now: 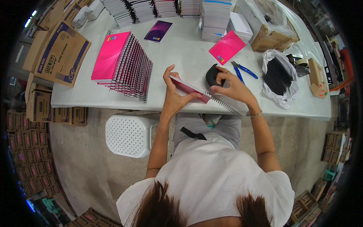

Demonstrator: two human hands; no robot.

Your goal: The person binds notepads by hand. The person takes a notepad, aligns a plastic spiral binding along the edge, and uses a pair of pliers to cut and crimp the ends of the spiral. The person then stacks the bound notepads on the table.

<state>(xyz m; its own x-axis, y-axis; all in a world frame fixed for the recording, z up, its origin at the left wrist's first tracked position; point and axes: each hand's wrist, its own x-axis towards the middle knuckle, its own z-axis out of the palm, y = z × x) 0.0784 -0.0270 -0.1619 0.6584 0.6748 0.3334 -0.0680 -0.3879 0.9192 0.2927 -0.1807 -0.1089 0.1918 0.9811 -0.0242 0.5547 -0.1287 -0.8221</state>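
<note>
My left hand [174, 96] grips a pink-covered notebook [189, 90], tilted on edge above the table's front side. A dark spiral wire coil [227, 106] runs through part of its edge, and its loose end sticks out to the right below my right wrist. My right hand [235, 89] is curled, thumb and fingers against a black rounded device [212, 77] on the table. Part of that device is hidden behind the fingers. To the right lie blue-handled cutting pliers [244, 71]. A loose pink cover [227, 47] lies beyond them.
A stack of pink spiral notebooks [113, 56] stands left, with a purple cover [158, 31] behind. Paper stacks [215, 19] line the back. Right are black coils [280, 75] in white wrapping and a tape dispenser [300, 68]. Cartons [60, 53] and a white stool [128, 134] are left.
</note>
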